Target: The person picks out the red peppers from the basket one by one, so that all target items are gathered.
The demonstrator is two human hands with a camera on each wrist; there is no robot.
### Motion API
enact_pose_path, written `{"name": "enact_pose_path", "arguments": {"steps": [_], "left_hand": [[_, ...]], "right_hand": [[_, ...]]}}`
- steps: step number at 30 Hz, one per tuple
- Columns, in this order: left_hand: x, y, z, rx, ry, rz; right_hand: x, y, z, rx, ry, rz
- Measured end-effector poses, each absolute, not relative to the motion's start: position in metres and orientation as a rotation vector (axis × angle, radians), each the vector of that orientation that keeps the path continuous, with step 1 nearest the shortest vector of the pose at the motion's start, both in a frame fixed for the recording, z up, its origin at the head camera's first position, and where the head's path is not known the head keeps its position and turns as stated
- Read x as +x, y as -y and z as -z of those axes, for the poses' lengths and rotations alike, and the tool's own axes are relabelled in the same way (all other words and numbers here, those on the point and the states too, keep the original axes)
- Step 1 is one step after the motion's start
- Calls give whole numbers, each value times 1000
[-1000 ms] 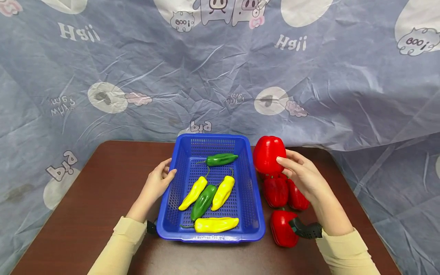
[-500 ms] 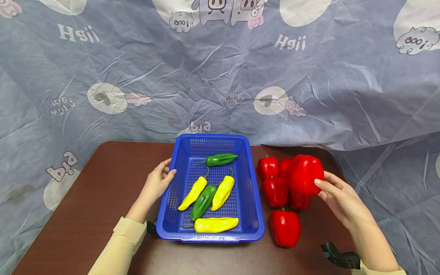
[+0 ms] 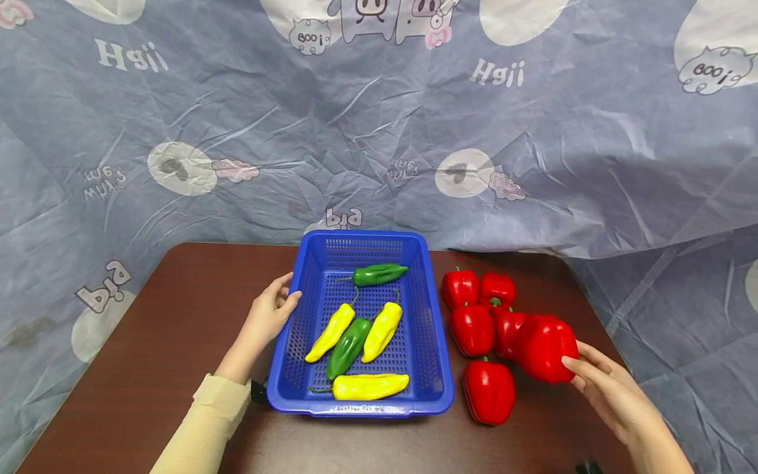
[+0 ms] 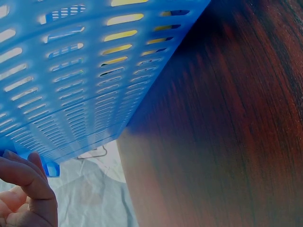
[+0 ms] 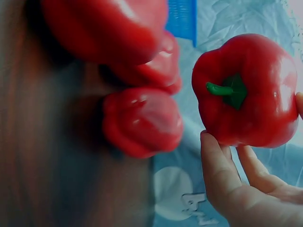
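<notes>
A red bell pepper (image 3: 546, 349) is held by its side between the thumb and fingers of my right hand (image 3: 616, 392). In the right wrist view its green stem (image 5: 221, 89) faces the camera, and it is up off the table. My left hand (image 3: 268, 317) grips the left rim of a blue plastic basket (image 3: 441, 355), thumb over the edge. Inside the basket lie yellow long peppers (image 3: 381, 332) and green long peppers (image 3: 348, 349). Several more red bell peppers (image 3: 472, 329) stand on the table right of the basket, the held one overlapping one of them.
The brown wooden table (image 3: 177, 316) ends at a printed grey-blue cloth (image 3: 355, 131) hanging behind it. One red bell pepper (image 3: 489, 392) stands nearest the front, close to the basket's right side.
My right hand has carried the red bell pepper rightward and toward me, from beside the basket's back right to the right of the other peppers. The left hand and basket have stayed put.
</notes>
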State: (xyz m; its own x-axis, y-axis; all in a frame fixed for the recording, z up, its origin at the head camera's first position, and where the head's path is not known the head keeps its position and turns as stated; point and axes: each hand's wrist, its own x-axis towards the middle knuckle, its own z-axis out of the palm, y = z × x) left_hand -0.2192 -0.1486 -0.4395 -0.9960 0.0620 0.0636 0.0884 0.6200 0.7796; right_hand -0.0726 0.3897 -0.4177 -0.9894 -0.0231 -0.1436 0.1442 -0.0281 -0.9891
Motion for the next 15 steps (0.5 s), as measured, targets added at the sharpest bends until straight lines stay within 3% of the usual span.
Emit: {"name": "enact_pose_path", "arguments": {"steps": [7,15], "left_hand": [[-218,149,438,-132,2797,1362],[-218,149,439,-135,2803,1364]], "right_hand": [[-61,-397,438,321,-2153,2003],[-52,-405,459,302,-2095,2021]]}}
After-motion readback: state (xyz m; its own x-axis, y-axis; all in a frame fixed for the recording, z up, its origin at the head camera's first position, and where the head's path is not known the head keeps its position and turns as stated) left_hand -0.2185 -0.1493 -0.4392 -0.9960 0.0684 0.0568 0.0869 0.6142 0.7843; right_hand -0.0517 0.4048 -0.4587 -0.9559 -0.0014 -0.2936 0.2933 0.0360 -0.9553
